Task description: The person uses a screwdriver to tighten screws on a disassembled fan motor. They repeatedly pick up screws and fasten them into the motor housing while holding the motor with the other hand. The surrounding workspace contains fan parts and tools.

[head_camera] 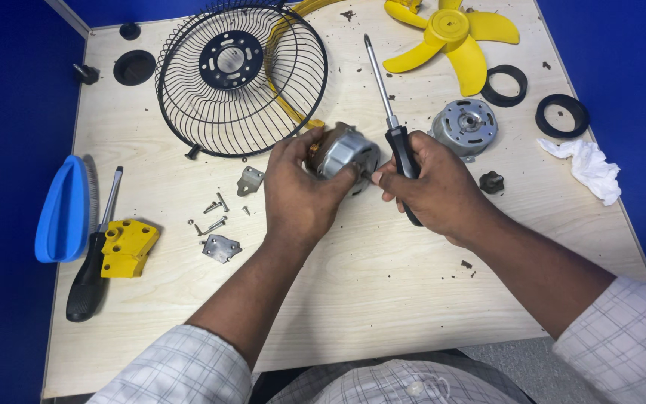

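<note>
Left hand [298, 196] clamped round the one motor body [343, 152], held above mid-table [383, 277] — right hand [431, 187] fisted on a screwdriver [390, 123], shaft pointing away. Counts: two screwdrivers — second [93, 262] at left, two black rings [506, 84], one grille [241, 78].

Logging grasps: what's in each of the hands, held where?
Left hand: motor, gripped around its body. Right hand: screwdriver, by its black handle.

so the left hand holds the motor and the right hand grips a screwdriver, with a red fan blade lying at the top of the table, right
Not quite: the fan blade is yellow, not red, as the head view shows. The rest holds: the left hand holds the motor and the right hand grips the screwdriver.
</note>
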